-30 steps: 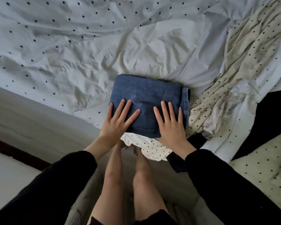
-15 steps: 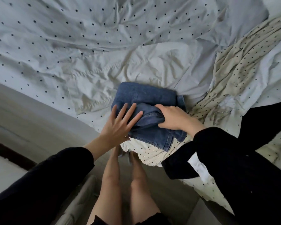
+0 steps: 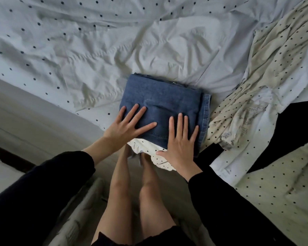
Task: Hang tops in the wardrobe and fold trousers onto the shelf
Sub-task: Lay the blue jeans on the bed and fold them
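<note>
Both hands, left hand (image 3: pixel 126 127) and right hand (image 3: pixel 180 144), press flat, fingers spread, on folded jeans (image 3: pixel 164 103) lying crosswise.

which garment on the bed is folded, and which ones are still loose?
Only the blue jeans are folded, a compact block under both flat hands at the bed edge. The cream dotted garment and the black garment to their right lie loose and crumpled.
</note>
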